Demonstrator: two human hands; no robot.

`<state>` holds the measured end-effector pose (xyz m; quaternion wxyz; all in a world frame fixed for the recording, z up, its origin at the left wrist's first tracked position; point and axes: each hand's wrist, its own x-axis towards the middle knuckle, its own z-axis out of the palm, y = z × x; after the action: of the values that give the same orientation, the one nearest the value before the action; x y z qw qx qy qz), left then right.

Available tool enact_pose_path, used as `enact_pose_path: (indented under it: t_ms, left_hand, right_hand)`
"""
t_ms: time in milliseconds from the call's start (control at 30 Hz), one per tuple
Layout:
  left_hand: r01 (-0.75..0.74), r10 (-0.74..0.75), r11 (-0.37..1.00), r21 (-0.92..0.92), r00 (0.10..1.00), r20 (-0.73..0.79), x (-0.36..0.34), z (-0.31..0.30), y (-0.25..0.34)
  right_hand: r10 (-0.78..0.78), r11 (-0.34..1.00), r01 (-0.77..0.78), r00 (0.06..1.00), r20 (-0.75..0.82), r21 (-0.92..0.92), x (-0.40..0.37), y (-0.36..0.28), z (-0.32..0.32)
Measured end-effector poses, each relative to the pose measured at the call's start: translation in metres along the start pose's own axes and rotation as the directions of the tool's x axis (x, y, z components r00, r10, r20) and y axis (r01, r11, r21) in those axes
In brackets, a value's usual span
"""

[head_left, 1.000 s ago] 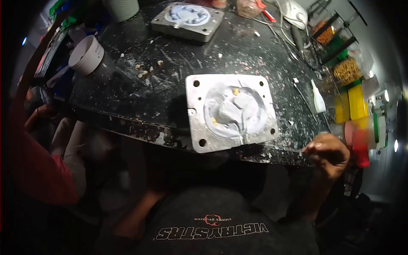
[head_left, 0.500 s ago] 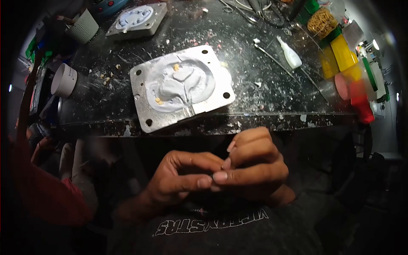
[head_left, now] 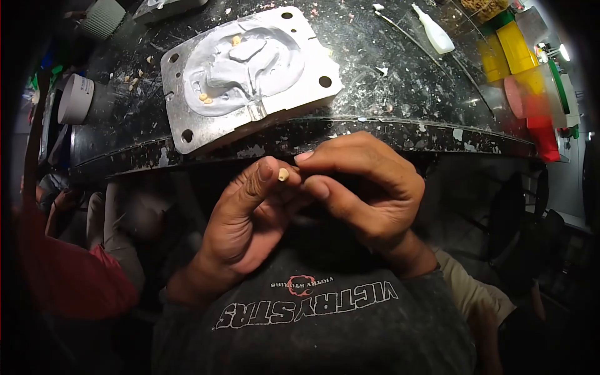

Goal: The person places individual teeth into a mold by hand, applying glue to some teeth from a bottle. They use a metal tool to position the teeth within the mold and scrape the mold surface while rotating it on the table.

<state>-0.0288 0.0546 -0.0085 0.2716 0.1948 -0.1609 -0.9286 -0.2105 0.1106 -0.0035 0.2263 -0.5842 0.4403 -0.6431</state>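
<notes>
My left hand [head_left: 240, 215] pinches a small yellowish denture tooth [head_left: 283, 174] between the thumb and a finger, in front of the bench edge. Beside it, my right hand [head_left: 372, 184] has its thumb and forefinger apart, with nothing visible between them. Just beyond both hands, a metal denture flask half [head_left: 319, 59] lies on the bench. Pale plaster [head_left: 219, 72] fills it, moulded into an arch-shaped hollow. A few more yellowish teeth sit in that mould, one tooth [head_left: 236, 40] at the far side and a pair of teeth [head_left: 205, 98] at the near left.
The dark, plaster-spotted bench [head_left: 375, 94] carries a white nozzle bottle [head_left: 435, 31] and a thin rod [head_left: 412, 40]. Loose bits [head_left: 131, 79] and a white tub [head_left: 76, 99] stand left; colored containers [head_left: 540, 94] are right. A person in a red top [head_left: 81, 275] is at left.
My hands have drawn apart from their joined pinch. The tooth now shows in my left fingers, while the right thumb and forefinger have separated. The view has tilted down, shifting the bench upward.
</notes>
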Motion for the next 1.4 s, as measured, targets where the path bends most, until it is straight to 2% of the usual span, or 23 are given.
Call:
enact_pose_path:
  t_ms: [67, 167, 267, 333, 367, 400, 433, 467, 533, 567, 600, 667, 733, 767, 800, 867, 933, 1000, 1067, 1133, 1200, 1267, 1400]
  left_hand:
    - [-0.003, 0.003, 1.0, -0.018, 0.999, -0.033, 0.001, 0.002, -0.001]
    - [-0.068, 0.073, 0.993, 0.101, 0.996, -0.044, -0.001, -0.005, -0.002]
    - [-0.242, 0.255, 0.915, 0.323, 0.967, 0.004, -0.004, 0.003, -0.002]
    - [-0.356, 0.368, 0.804, 0.476, 0.927, 0.072, -0.007, 0.004, -0.002]
    - [-0.446, 0.438, 0.633, 0.633, 0.88, 0.183, -0.006, -0.001, 0.0]
    - [-0.462, 0.455, 0.441, 0.77, 0.854, 0.252, -0.016, 0.005, 0.01]
    - [-0.688, 0.474, 0.292, 0.664, 0.707, 0.525, -0.015, -0.015, 0.023]
    - [-0.862, 0.442, 0.145, 0.485, 0.495, 0.748, -0.013, -0.035, 0.035]
    - [-0.908, 0.626, 0.081, 0.411, 0.367, 0.688, -0.015, -0.031, 0.054]
    - [-0.773, 0.741, 0.01, 0.634, 0.431, 0.515, -0.014, -0.02, 0.059]
    - [-0.576, 0.844, -0.017, 0.818, 0.431, 0.321, -0.008, -0.003, 0.068]
    - [-0.428, 0.66, -0.34, 0.837, 0.526, 0.537, 0.005, 0.006, 0.098]
    - [-0.269, 0.374, -0.581, 0.768, 0.75, 0.546, 0.004, 0.009, 0.118]
    - [-0.232, 0.316, -0.64, 0.733, 0.79, 0.526, 0.007, 0.013, 0.118]
    - [-0.235, 0.319, -0.637, 0.735, 0.787, 0.528, 0.011, 0.008, 0.119]
    - [-0.26, 0.381, -0.301, 0.918, 0.849, 0.365, 0.018, -0.006, 0.118]
    - [-0.248, 0.408, -0.278, 0.928, 0.844, 0.348, 0.02, -0.004, 0.107]
    - [-0.438, 0.566, -0.174, 0.882, 0.689, 0.453, 0.027, -0.012, 0.092]
    - [-0.412, 0.58, -0.195, 0.89, 0.683, 0.443, 0.027, -0.01, 0.086]
    - [-0.415, 0.523, -0.23, 0.88, 0.71, 0.471, 0.025, -0.012, 0.088]
    - [-0.421, 0.53, -0.205, 0.884, 0.711, 0.462, 0.026, -0.013, 0.088]
    - [-0.366, 0.47, -0.273, 0.89, 0.756, 0.455, 0.021, -0.01, 0.093]
    - [-0.38, 0.433, -0.345, 0.858, 0.747, 0.505, 0.023, -0.01, 0.094]
  right_hand:
    - [0.036, 0.999, -0.036, 0.999, -0.007, 0.011, 0.001, -0.002, 0.003]
    - [0.055, 0.998, -0.055, 0.998, 0.018, -0.026, 0.003, -0.005, 0.004]
    - [0.02, 0.998, -0.016, 0.998, 0.057, -0.067, 0.005, -0.007, 0.001]
    - [-0.015, 0.995, 0.026, 0.993, 0.117, -0.094, 0.005, -0.011, -0.005]
    - [-0.022, 0.997, 0.03, 0.994, 0.105, -0.076, 0.005, -0.011, -0.006]
    - [-0.028, 0.997, 0.037, 0.993, 0.112, -0.074, 0.004, -0.01, -0.007]
    - [-0.03, 0.999, 0.032, 0.997, 0.068, -0.031, 0.003, -0.008, -0.01]
    - [-0.029, 1.0, 0.029, 0.999, 0.024, 0.011, 0.003, -0.006, -0.013]
    - [0.001, 0.998, 0.001, 0.999, -0.033, 0.061, 0.007, -0.007, -0.021]
    - [0.012, 0.996, -0.008, 0.999, -0.048, 0.09, 0.01, -0.006, -0.025]
    - [0.024, 0.993, -0.017, 0.998, -0.061, 0.118, 0.013, -0.005, -0.029]
    - [0.038, 0.994, -0.026, 0.993, -0.109, 0.108, 0.022, -0.009, -0.032]
    - [0.054, 0.993, -0.039, 0.991, -0.124, 0.113, 0.033, -0.011, -0.035]
    - [0.053, 0.993, -0.039, 0.991, -0.123, 0.108, 0.039, -0.012, -0.037]
    - [0.064, 0.996, -0.056, 0.992, -0.105, 0.075, 0.046, -0.013, -0.038]
    - [0.077, 0.997, -0.074, 0.994, -0.084, 0.037, 0.059, -0.012, -0.041]
    - [0.077, 0.995, -0.08, 0.996, -0.047, -0.06, 0.07, -0.011, -0.043]
    - [0.126, 0.989, -0.131, 0.989, -0.076, -0.062, 0.076, -0.009, -0.041]
    - [0.085, 0.983, -0.082, 0.996, 0.012, -0.164, 0.08, -0.005, -0.042]
    - [0.104, 0.981, -0.099, 0.994, 0.021, -0.167, 0.078, -0.001, -0.038]
    - [0.083, 0.986, -0.08, 0.997, 0.01, -0.146, 0.075, 0.005, -0.037]
    - [0.106, 0.986, -0.107, 0.994, -0.013, -0.128, 0.073, 0.007, -0.034]
    - [0.112, 0.991, -0.116, 0.992, -0.064, -0.066, 0.068, 0.009, -0.034]
